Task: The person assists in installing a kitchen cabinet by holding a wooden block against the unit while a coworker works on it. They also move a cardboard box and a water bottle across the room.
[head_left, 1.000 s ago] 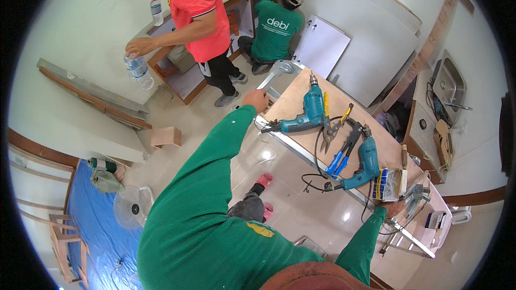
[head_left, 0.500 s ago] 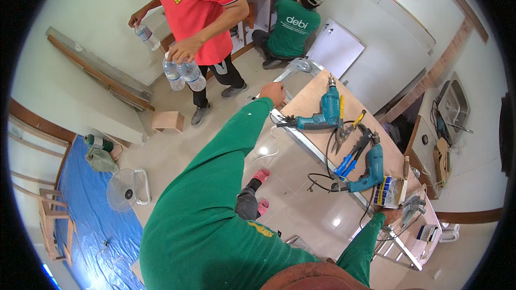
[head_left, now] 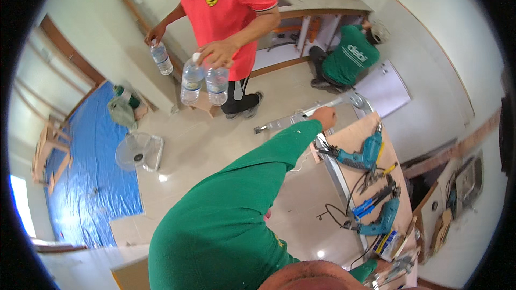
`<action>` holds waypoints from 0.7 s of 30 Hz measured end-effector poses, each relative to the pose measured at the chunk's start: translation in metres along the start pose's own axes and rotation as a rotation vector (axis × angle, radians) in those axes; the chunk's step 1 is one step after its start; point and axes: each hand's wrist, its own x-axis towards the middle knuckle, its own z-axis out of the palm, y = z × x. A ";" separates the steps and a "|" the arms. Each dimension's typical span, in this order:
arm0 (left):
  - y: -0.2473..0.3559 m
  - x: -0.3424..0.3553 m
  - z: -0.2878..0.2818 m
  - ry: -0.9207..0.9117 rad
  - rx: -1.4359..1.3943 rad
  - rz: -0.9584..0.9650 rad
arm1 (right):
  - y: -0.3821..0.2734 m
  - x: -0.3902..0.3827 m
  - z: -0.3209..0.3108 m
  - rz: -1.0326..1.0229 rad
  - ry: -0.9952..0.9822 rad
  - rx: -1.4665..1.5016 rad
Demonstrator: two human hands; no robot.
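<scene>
My left hand (head_left: 325,117) is closed on the metal frame (head_left: 339,174) at the far end of a plywood-topped work platform. At the near end, my right hand (head_left: 382,266) touches the platform's edge beside some metal pieces (head_left: 400,266); its fingers are mostly hidden. Two teal electric drills lie on the plywood (head_left: 352,135), one farther (head_left: 365,153) and one nearer (head_left: 381,220). Between them are pliers (head_left: 371,181) and a blue-and-black hand tool (head_left: 371,204). A small blue-and-yellow box (head_left: 385,243) lies close to my right hand.
A person in a red shirt (head_left: 226,16) stands ahead, carrying clear water bottles (head_left: 192,81). Another in green (head_left: 352,53) crouches at a low cabinet (head_left: 293,11). A fan (head_left: 138,156) stands at the left by a blue sheet (head_left: 88,182). A sink (head_left: 470,180) is at the right.
My view has swung left, so the platform sits farther right and lower. Both hands stay at its frame. The person in red has shifted their feet and still carries the bottles.
</scene>
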 end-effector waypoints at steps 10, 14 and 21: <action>0.015 -0.008 -0.016 -0.069 0.011 -0.015 | -0.005 0.012 0.019 0.014 -0.211 -0.014; -0.002 0.005 0.010 -0.133 0.124 -0.062 | 0.036 0.028 0.007 -0.025 -0.251 -0.018; 0.012 -0.010 -0.034 -0.160 -0.055 0.082 | 0.066 0.036 0.018 0.041 -0.252 -0.078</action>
